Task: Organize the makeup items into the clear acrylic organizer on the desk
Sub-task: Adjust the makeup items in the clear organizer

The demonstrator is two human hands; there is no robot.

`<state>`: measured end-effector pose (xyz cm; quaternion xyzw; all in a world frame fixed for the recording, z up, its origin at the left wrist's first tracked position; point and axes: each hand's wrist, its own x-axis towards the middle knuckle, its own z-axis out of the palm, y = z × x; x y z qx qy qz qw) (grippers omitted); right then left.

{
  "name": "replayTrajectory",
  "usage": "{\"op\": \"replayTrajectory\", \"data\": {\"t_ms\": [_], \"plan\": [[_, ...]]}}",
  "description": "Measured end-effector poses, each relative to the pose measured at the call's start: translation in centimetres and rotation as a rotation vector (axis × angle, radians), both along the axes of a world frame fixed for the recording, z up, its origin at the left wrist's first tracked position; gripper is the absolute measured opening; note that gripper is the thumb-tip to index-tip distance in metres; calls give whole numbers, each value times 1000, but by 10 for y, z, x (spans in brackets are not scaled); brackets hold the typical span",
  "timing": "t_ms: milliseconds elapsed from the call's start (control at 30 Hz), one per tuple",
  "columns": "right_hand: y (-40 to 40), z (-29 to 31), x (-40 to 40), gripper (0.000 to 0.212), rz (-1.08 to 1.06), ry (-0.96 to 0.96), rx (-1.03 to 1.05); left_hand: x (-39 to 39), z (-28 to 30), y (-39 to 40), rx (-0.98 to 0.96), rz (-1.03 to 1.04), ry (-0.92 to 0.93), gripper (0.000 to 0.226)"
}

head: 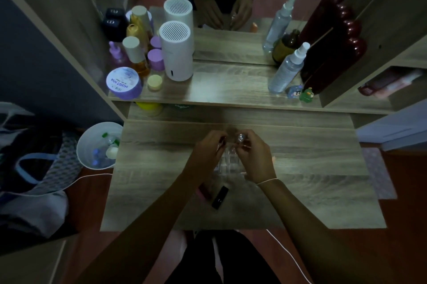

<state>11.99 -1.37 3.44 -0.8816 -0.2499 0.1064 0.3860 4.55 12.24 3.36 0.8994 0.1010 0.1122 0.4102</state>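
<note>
A: What lies nearest to the person?

B: On the wooden surface [300,191], nearer than the fingers, lie a black tube [220,197] and a pink item [203,192], side by side. The left forearm partly hides the pink one.

A: And the hands?

B: Both are above the clear acrylic organizer [228,163], which stands on the surface just under and behind them. The right hand [251,156] has its fingers pressed together around a small shiny, round-topped item [240,137]; what it is I cannot tell. The left hand [205,152] has curled fingers pinching something thin and dark, too blurred to name.

A: Is anything inside the organizer?

B: I cannot tell; it is transparent and the picture is dim.

A: And beyond the fingers?

B: A shelf with a white cylinder device [176,52], a purple jar [123,83] to the left, and a spray bottle [288,68] to the right. Behind them is a mirror.
</note>
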Motion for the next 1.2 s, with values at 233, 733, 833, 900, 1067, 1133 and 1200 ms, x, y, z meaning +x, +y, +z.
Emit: {"op": "replayTrajectory", "data": {"t_ms": [233,733,833,900,1067,1133,1200], "plan": [[-4,-15,7,27,56,-13,-92,3,-9,-1,-8,-7,81,21],[-2,-24,13,25,111,-16,-123,1,-16,-5,0,63,84,26],[-3,-26,13,28,116,7,-144,-1,-19,-7,-28,80,95,28],[-3,-27,14,32,115,15,-141,-1,-21,-7,-39,89,101,31],[-8,-27,15,50,111,16,-96,-5,-19,-9,-59,158,102,38],[-10,-25,14,58,87,41,-67,-11,-14,-10,-73,186,91,36],[-14,-24,10,63,37,58,-53,-20,-10,-12,-96,212,73,28]]}}
